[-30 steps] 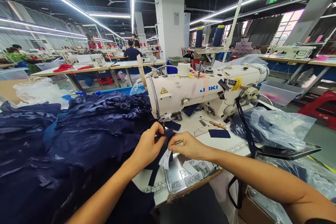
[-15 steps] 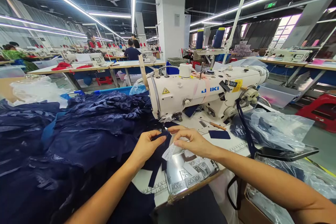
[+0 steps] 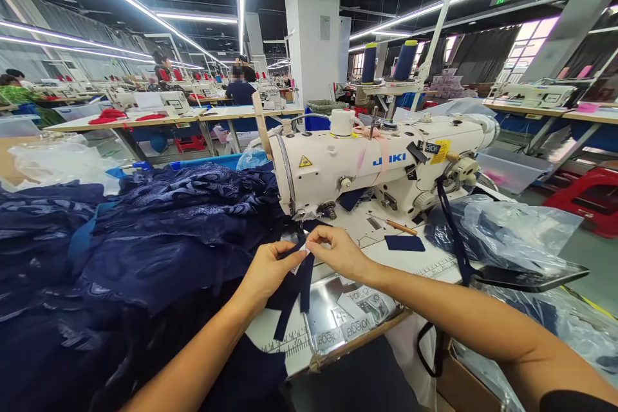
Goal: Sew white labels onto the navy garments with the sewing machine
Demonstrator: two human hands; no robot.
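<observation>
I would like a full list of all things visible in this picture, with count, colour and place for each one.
sewing machine: one, white, centre of the table
thread cones: two, dark blue, on the stand behind the machine
fabric pile: one, navy, left of the machine
fabric strip: one, navy, pinched between both hands and hanging down
small label: one, white, at the fingertips on the strip
label tray: one, shiny metal, holding white printed labels, below the hands
fabric patch: one, navy, on the table right of the needle
plastic bags: clear, over dark cloth, right side
red stool: one, far right
other workers: several, at tables behind
left hand: grip on the strip
right hand: grip on the label and strip
</observation>
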